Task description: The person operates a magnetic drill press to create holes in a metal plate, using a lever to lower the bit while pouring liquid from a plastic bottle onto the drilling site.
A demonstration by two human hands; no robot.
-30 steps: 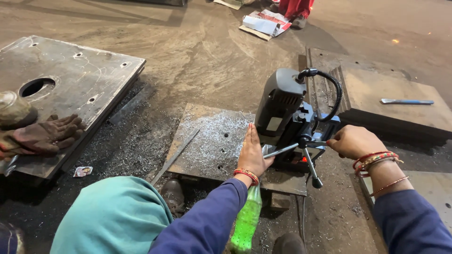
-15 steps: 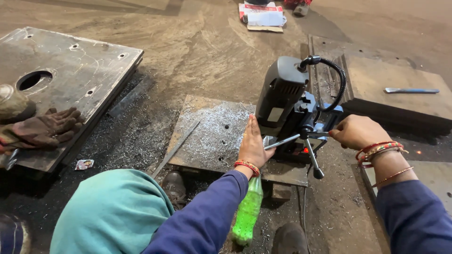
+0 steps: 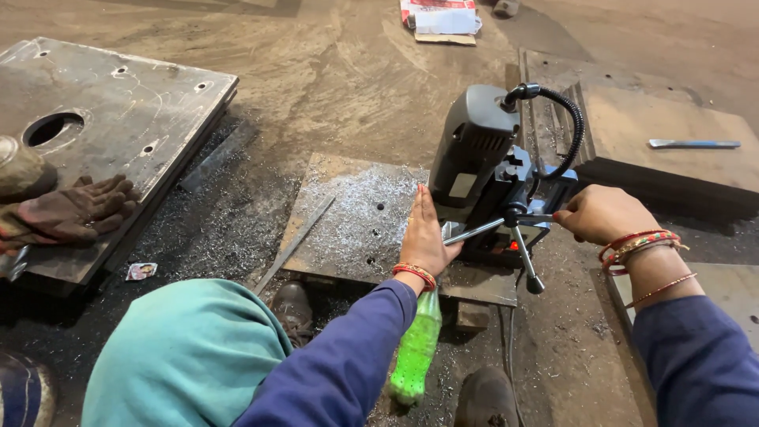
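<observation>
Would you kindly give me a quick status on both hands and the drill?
Left hand flat against drill press base. Right hand gripping feed handle. Green bottle below left wrist; metal shavings on plate.

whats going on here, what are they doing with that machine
A person crouches on a workshop floor at a dark grey drill machine standing on a steel plate strewn with metal shavings. The left hand rests flat against the machine's base, and the right hand has its grip on one feed handle. A green plastic bottle hangs below the left wrist. Worn gloves lie on a bigger holed plate to the left.
</observation>
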